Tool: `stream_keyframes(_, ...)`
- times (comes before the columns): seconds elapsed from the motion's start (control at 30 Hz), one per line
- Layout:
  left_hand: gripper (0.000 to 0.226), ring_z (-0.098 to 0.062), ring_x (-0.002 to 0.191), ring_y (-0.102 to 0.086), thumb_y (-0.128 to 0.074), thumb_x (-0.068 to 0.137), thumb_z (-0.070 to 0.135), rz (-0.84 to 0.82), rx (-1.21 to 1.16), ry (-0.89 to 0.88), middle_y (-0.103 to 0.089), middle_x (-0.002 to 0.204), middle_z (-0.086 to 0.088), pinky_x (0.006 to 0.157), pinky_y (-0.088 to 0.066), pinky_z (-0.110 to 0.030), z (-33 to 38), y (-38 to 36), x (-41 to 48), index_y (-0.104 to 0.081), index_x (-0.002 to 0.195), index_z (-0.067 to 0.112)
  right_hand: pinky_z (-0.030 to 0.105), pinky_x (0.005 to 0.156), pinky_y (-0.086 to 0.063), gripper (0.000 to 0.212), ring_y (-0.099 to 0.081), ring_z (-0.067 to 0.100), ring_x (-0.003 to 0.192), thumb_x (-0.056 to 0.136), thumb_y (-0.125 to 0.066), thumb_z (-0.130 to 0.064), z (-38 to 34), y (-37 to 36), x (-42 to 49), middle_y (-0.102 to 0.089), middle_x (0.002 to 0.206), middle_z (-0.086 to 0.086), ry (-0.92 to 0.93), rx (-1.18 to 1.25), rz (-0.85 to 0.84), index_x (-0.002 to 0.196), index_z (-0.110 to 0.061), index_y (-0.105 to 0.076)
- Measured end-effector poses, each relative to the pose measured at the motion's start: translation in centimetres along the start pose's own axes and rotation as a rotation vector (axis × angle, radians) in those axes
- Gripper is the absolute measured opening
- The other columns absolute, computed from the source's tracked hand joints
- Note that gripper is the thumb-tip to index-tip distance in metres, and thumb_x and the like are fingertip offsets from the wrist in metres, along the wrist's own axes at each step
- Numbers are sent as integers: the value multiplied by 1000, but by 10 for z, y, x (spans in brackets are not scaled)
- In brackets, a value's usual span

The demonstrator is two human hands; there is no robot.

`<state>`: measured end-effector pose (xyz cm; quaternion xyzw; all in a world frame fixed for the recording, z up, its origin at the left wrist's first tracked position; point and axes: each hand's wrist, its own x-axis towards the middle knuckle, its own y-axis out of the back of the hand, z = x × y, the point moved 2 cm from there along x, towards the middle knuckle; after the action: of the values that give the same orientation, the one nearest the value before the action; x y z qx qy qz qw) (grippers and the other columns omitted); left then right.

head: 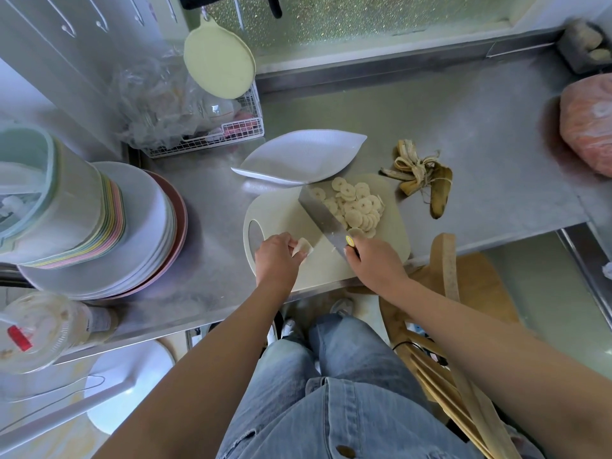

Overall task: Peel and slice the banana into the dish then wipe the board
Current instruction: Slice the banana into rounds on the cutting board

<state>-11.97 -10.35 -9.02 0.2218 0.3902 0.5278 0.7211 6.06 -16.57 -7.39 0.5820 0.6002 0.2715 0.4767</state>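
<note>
Near tabletop [205,233] front edge, on board [284,213]: left hand [276,260] pinches banana stub [303,248], tip pointing right toward knife [323,217] blade; right hand [374,263] grips handle. Slices [357,207] piled right of blade.

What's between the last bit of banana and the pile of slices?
The knife, gripped by the right hand, lies between the banana piece and the slices, over the board; head view.

Head-worn view, steeply down onto counter [463,134]

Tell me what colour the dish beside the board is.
White. The dish is empty and shows best in the head view, the only one.
</note>
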Motion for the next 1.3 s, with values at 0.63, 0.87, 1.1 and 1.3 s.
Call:
stream_keyframes(0.63,22,-17,88,-62,-56,93,34,120,17,-103,-64,97,2,78,-51,-32,13,13,-7,-64,107,18,33,47,-20,19,-36,19,49,93,-43,-18,-18,35,-5,-39,54,0,-3,181,36,76,-15,-36)
stream_keyframes(0.87,30,-20,77,-68,-40,101,36,-150,-604,-83,-73,86,-2,78,-57,-40,57,12,-11,-65,105,19,28,58,-33,6,-44,8,61,94,-42,-13,-23,46,5,-46,69,-6,83,242,12,98,-15,-46)
stream_keyframes(1.1,32,-25,94,-67,-51,97,33,-216,-684,41,-65,107,-9,88,-55,-47,78,4,-15,-48,120,11,34,80,-46,29,-51,11,91,89,-46,-28,-21,28,1,-53,97,-2,176,306,-87,118,-28,-44)
stream_keyframes(1.3,18,-31,84,-67,-44,98,15,-161,-645,82,-66,95,-10,80,-56,-45,69,10,-11,-54,113,10,26,87,-34,45,-42,11,94,95,-41,-31,-22,46,0,-42,96,-1,138,427,-98,139,-26,-46)
